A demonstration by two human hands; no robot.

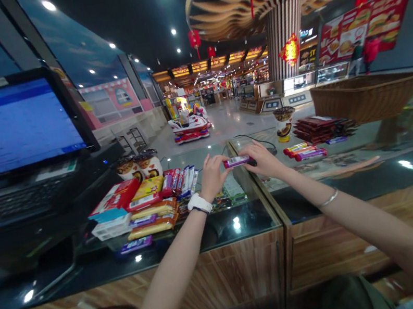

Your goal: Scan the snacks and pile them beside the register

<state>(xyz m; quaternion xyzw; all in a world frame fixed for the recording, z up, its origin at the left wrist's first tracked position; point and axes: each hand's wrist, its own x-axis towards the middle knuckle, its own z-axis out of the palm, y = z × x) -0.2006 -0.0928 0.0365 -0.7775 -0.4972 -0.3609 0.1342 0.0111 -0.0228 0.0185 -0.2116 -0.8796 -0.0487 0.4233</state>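
Note:
Over the seam between two glass-topped counters, I hold a small purple-and-red candy packet (237,161) level between both hands. My left hand (213,174), with a white watch at the wrist, pinches its left end. The right end is gripped by the fingers of my right hand (263,159). Left of my hands lie wrapped snack bars (154,218) and a red box (115,198) in a pile. To the right, several candy tubes (307,151) lie beside a stack of dark red packets (321,128). The packet's printing is too blurred to read.
A computer monitor (19,122) and keyboard (19,199) stand at the left. Two patterned cups (148,163) are behind the snack pile, another cup (284,123) at the right. A wicker basket (371,98) sits at the far right. A black cable (257,138) crosses the counter behind my hands.

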